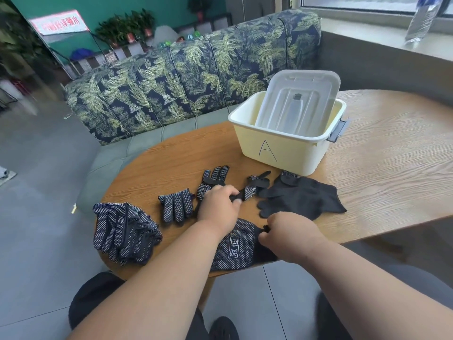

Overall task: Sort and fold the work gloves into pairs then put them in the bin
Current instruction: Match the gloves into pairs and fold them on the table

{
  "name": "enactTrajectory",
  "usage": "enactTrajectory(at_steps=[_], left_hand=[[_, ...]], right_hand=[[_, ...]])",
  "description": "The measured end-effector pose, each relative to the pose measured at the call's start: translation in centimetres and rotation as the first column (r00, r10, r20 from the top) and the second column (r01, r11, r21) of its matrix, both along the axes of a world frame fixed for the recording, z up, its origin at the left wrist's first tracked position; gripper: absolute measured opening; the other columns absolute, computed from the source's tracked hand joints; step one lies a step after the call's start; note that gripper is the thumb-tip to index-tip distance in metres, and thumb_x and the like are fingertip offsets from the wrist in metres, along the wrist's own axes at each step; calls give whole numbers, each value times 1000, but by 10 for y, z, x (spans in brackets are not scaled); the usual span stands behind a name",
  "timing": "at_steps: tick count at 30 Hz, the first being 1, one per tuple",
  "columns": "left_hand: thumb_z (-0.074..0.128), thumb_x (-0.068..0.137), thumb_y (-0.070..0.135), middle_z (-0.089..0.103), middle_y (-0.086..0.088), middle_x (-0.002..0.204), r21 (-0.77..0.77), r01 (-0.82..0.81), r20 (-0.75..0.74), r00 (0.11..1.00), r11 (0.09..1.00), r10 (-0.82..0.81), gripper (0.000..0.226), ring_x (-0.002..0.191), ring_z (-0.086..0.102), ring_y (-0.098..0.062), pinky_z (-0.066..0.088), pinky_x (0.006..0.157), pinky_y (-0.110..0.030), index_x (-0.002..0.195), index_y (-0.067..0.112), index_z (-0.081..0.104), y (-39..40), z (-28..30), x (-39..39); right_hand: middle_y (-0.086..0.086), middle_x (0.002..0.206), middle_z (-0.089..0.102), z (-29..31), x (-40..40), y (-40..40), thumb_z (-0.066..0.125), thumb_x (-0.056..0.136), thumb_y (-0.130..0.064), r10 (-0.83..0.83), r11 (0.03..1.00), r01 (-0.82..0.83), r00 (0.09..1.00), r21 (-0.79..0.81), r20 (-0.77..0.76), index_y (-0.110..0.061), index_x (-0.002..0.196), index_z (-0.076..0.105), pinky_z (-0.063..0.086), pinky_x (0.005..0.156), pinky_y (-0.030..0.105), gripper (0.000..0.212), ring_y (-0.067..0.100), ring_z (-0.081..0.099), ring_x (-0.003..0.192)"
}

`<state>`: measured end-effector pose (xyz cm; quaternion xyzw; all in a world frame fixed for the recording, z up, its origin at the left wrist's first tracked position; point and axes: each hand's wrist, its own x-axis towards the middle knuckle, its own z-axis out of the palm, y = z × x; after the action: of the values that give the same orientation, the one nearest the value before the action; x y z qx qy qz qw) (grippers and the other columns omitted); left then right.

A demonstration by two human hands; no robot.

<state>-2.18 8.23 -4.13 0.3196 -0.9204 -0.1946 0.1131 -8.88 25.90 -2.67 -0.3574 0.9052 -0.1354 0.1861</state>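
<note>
Both hands work over black dotted work gloves spread on the wooden tabletop (367, 153). The left hand (218, 207) is curled around a dark glove finger at the middle of the tabletop, gripping the twisted glove (255, 186) that stretches away toward the bin. The right hand (291, 234) pinches the cuff edge of a printed glove (235, 244) lying at the near edge of the tabletop, partly under the left forearm.

A stack of gloves (125, 231) sits at the left end of the tabletop, dotted palms up. Just right of it lies a short glove (175, 204) with its fingers pointing toward the person. Beyond the left hand another dotted glove (215, 175) points its fingers away. A plain black glove (301, 197) lies flat to the right, near the bin.

The pale yellow bin (282, 148), marked with the letter A, stands farther back on the tabletop, with its lid (299, 99) propped upright inside it. A leaf-patterned sofa (186, 77) stands behind the tabletop.
</note>
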Motion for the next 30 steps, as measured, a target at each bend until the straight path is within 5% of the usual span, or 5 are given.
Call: enactTrajectory(at_steps=[6,9,12,17,30], left_hand=[[66,92,45,58,12,119,-4,-46,-77,996,999,46,24,117,52,-15,48,99,-37,113,35,66,-10,9,25],[65,91,48,59,18,104,-2,46,4,999,999,-46,19,106,54,-11,50,92,-34,105,37,69,-8,7,47],[63,94,49,59,15,111,-6,123,90,988,992,-122,28,111,52,-11,48,100,-33,117,35,70,-4,0,62],[58,99,41,55,9,117,-33,130,133,983,991,-124,26,116,49,-16,45,104,-38,124,36,65,-5,3,61],[51,104,30,56,3,116,-91,82,151,986,992,-67,14,110,54,-20,44,99,-36,103,27,65,3,-1,49]], right_hand=[[-4,73,56,1,-3,3,58,89,-39,-9,1000,9,1000,-1,-22,-21,73,51,32,51,26,26,15,48,63],[-7,75,54,-1,-6,5,58,86,-41,-49,999,48,998,-15,-50,-23,76,47,35,56,28,23,19,52,70],[-9,76,52,-4,-5,4,59,85,-38,-70,994,60,992,-96,-107,-24,84,45,38,63,31,19,22,54,78],[-9,90,51,-13,7,-3,62,88,-48,0,971,-46,981,-235,-192,-30,103,66,46,71,31,24,21,61,92],[-6,96,60,-25,5,-10,55,95,-46,-2,979,-43,976,-202,-219,-29,97,70,49,83,35,23,23,56,97]])
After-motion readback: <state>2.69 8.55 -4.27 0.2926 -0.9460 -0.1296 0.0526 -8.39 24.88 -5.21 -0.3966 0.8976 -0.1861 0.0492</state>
